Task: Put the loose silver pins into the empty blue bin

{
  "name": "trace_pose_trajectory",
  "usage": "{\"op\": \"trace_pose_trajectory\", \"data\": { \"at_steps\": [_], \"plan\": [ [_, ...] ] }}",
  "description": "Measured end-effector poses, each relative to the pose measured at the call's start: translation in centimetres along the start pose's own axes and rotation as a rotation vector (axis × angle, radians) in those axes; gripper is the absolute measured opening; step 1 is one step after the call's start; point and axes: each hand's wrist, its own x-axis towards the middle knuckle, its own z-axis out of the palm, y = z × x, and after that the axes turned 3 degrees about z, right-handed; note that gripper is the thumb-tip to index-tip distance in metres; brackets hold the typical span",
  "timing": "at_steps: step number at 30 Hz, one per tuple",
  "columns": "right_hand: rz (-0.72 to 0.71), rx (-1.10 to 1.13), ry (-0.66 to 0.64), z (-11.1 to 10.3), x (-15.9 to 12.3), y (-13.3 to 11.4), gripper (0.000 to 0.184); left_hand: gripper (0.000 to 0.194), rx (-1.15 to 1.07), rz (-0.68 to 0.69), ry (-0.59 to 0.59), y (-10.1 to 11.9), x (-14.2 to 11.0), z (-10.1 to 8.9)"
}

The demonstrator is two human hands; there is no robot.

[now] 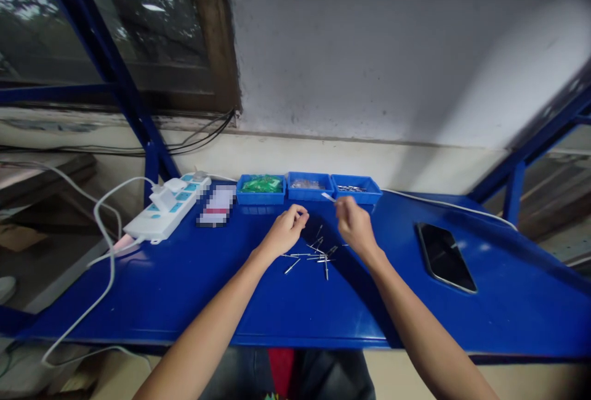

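My left hand (285, 229) hovers over the blue table (184, 289) with its fingers curled together in a pinch; what they hold is too small to see. My right hand (353, 223) is closed on a small white-tipped piece (328, 197) that sticks out toward the trays. Between and just below both hands lies a scatter of several small metal pins (316, 255). Behind the hands stand three blue trays: one with green parts (261, 188), one with clear parts (309, 185), one with metal pins (355, 189).
A white power strip (168, 208) with a plugged charger and white cables sits at the back left, a blurred card (215, 205) beside it. A black phone (446, 256) lies face up on the right. A white wall rises behind the table.
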Motion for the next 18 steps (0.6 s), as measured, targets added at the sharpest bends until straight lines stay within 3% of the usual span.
{"op": "trace_pose_trajectory", "data": {
  "at_steps": [4,6,8,11,12,14,18],
  "plan": [
    [0.16,0.149,0.7,-3.0,0.6,-0.2,0.032,0.019,0.24,0.125,-0.254,0.0,-0.5,-0.9],
    [0.23,0.055,0.83,-4.0,1.0,0.2,0.036,0.019,0.303,0.15,-0.348,0.2,-0.7,-1.1],
    [0.319,-0.106,0.645,-4.6,1.5,1.2,0.038,0.012,0.322,0.153,-0.4,0.5,-0.8,-1.0],
    [0.502,-0.309,0.133,-4.5,1.9,3.1,0.04,0.012,0.36,0.176,-0.414,1.1,-0.8,-0.8],
    [0.548,-0.34,0.02,-4.4,1.9,3.5,0.041,0.014,0.377,0.178,-0.413,1.2,-0.8,-0.7],
    [0.569,-0.343,-0.072,-3.8,1.8,3.6,0.044,0.017,0.413,0.159,-0.402,1.4,-0.8,-0.8],
    [0.429,-0.253,-0.151,-2.1,1.2,2.1,0.042,0.014,0.413,0.097,-0.371,0.9,-0.8,-1.0]
  ]
}}
